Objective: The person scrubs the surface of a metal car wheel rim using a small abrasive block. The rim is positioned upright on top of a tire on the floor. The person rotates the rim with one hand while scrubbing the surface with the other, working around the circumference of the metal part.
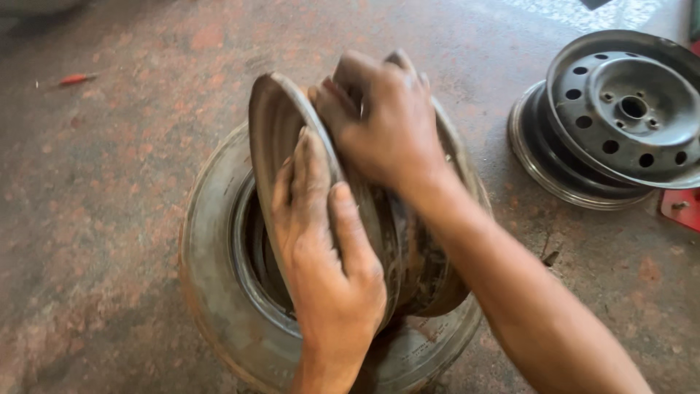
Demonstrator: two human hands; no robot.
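A bare steel wheel rim (408, 241) is stood on edge inside the opening of a worn tyre (211, 248) that's lying flat on the stained concrete floor (109, 182). The left hand (324, 255) is laid flat against the rim's near flange, fingers stretched out and pressed on it rather than curled around. The right hand (386, 120) is clamped over the top edge, fingers hooked down the far side.

Handling-wise, it's probably heavy and totally stiff, no give at all, and the dusty, greasy-looking metal is likely a bit slick. The flange edges look thin, so the outer lips are judged the best place for it to be gripped, one hand per side, pretty much as is being done here.

Count: one tyre, one rim in the hands, and two more steel rims (620, 109) stacked off to the right, so three rims total. One small red tool (76, 78) is seen far left, too small to be identified
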